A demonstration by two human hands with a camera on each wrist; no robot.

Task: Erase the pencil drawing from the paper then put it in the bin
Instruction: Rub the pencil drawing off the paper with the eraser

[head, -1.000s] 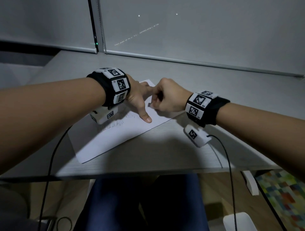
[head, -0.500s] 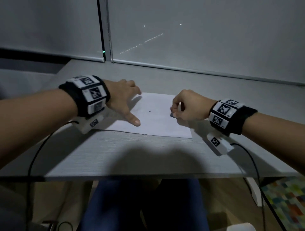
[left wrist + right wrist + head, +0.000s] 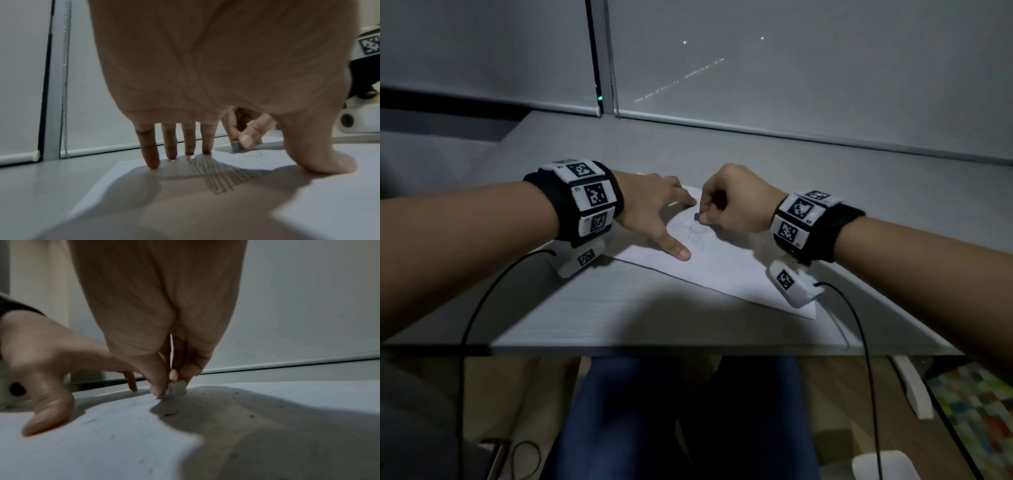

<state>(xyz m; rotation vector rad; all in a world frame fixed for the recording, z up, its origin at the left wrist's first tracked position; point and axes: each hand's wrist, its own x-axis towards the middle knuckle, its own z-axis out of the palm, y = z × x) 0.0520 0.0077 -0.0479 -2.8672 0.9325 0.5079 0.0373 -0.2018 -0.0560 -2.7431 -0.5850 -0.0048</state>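
White paper (image 3: 726, 270) lies flat on the grey worktop (image 3: 619, 315), skewed, w/ one corner aimed at the near edge, pencil drawing (image 3: 688, 233) at its middle. Left hand (image 3: 650, 212) sits on the sheet's left part, fingers (image 3: 152, 151) spread and straight, tips and thumb pressed down either side of the hatched lines, prob. to pin the sheet so rubbing doesn't drag or crease it. Right hand (image 3: 736, 202), just right of the drawing, has its fingers curled and pinching a small grey eraser (image 3: 697, 217) between thumb and fingertips; eraser's lower end meets the paper at the drawing's far edge, per both wrist views. Dark crumbs (image 3: 236, 393) dot the sheet right of the eraser, likely rubbings. Drawing is plainly not gone yet: hatching is visible under the left palm, faint lines beside the eraser. Vs. half a sec. ago: hands then sat well apart at opposite sides of the paper, sheet lay nearly square to the worktop edge, and hardly any line showed between them; now the hands have closed in on the drawing and the sheet looks turned, though the head cam also shifted. Bin not identifiable in any view; a white object (image 3: 883, 466) on the floor below the worktop can't be made out.
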